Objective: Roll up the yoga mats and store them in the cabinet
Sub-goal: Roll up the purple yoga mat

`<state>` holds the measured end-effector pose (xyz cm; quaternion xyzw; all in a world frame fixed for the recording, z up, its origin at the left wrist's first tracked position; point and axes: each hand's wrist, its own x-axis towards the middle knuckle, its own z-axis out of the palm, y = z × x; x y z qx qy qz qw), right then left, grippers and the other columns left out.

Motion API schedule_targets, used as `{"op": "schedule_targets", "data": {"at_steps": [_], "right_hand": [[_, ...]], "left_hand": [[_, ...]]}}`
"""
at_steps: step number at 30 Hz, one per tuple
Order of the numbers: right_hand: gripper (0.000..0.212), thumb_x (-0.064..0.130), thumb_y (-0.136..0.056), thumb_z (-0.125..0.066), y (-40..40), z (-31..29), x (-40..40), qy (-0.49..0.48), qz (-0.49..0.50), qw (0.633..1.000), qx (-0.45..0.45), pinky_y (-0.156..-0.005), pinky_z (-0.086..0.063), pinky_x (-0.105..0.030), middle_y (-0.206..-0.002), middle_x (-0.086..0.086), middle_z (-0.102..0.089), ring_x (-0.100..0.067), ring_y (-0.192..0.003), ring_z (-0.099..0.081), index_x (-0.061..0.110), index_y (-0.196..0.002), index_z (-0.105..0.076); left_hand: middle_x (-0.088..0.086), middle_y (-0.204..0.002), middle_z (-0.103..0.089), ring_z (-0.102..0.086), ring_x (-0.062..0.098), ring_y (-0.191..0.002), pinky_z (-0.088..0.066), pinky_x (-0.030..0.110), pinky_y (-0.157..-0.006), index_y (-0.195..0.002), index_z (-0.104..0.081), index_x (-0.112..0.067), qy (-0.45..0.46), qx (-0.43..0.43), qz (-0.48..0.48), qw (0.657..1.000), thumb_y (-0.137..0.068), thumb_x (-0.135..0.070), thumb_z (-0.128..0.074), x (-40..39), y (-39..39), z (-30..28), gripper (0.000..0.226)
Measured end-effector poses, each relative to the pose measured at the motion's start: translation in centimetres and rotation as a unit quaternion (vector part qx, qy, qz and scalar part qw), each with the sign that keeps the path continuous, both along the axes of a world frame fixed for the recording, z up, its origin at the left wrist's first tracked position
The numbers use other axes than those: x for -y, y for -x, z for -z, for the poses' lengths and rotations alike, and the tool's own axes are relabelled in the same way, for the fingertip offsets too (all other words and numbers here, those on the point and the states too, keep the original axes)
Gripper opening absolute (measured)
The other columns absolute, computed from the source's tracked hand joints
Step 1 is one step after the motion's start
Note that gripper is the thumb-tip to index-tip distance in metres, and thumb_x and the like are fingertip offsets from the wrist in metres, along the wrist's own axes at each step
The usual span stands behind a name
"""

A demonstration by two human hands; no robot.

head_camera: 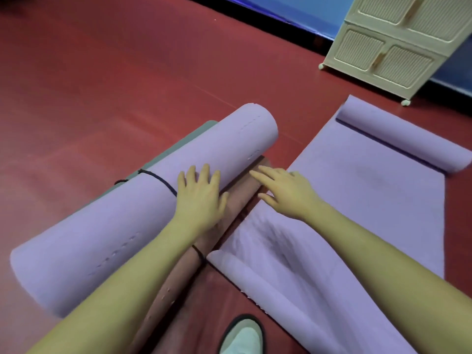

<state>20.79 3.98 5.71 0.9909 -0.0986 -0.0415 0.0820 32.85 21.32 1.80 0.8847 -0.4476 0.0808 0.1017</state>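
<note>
A large rolled purple yoga mat (107, 226) lies diagonally on the red floor, with a thin black cord (158, 178) around its middle. My left hand (199, 198) rests flat on it with fingers spread. Beside it lies a thinner reddish-brown rolled mat (237, 198), also tied with a black band. My right hand (283, 192) hovers open over that roll's far end, fingers straight. To the right a second purple mat (357, 200) lies spread out, its far end curled into a roll (403, 139) and its near edge rumpled. A cream cabinet (398, 44) stands at the upper right, doors closed.
A grey mat edge (178, 144) shows under the big purple roll. My shoe (242, 335) is at the bottom centre. The cabinet stands on small casters against a blue wall base (281, 11). Red floor stretches to the left and far side.
</note>
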Motion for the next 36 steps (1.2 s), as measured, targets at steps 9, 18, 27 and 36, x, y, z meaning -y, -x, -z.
{"op": "schedule_targets", "data": {"at_steps": [9, 18, 27, 36], "right_hand": [[0.033, 0.031, -0.085, -0.063, 19.3, 0.9, 2.4, 0.020, 0.090, 0.994, 0.054, -0.065, -0.048, -0.035, -0.107, -0.003, -0.067, -0.026, -0.082, -0.067, 0.013, -0.112, -0.065], [0.041, 0.040, -0.085, -0.040, 33.2, 10.2, -0.9, -0.023, 0.202, 0.972, 0.119, -0.084, -0.040, -0.038, -0.097, 0.001, -0.069, -0.021, -0.079, -0.066, 0.018, -0.101, -0.070], [0.040, 0.041, -0.086, -0.052, 36.6, 16.9, -6.4, -0.058, 0.228, 0.941, 0.243, -0.094, -0.037, -0.047, -0.104, 0.000, -0.068, -0.021, -0.086, -0.064, 0.012, -0.108, -0.069], [0.062, 0.050, -0.080, -0.044, 35.3, 20.2, -9.3, -0.055, 0.325, 0.933, 0.142, -0.097, -0.030, -0.041, -0.121, -0.006, -0.062, -0.024, -0.105, -0.059, 0.007, -0.123, -0.060]], "left_hand": [[0.017, -0.100, -0.068, -0.066, 0.039, -0.085, -0.052, 0.047, -0.073, -0.099, -0.069, -0.004, -0.016, -0.055, 0.260, 0.964, -0.078, -0.039, -0.042, 7.1, 11.8, 1.3, 0.049], [0.003, -0.143, -0.044, -0.040, 0.026, -0.130, -0.027, 0.035, -0.105, -0.138, -0.045, -0.019, -0.186, -0.111, 0.435, 0.874, -0.068, -0.069, -0.008, 9.3, 22.6, 5.7, 0.094], [0.006, -0.099, -0.071, -0.069, 0.029, -0.083, -0.054, 0.038, -0.071, -0.108, -0.071, -0.016, -0.192, -0.037, 0.445, 0.874, -0.082, -0.058, -0.037, 6.3, 25.9, 12.9, 0.059], [0.007, -0.114, -0.068, -0.064, 0.035, -0.102, -0.043, 0.047, -0.091, -0.103, -0.072, -0.017, -0.075, -0.010, 0.409, 0.909, -0.087, -0.043, -0.045, 5.3, 26.5, 13.7, 0.040]]}}
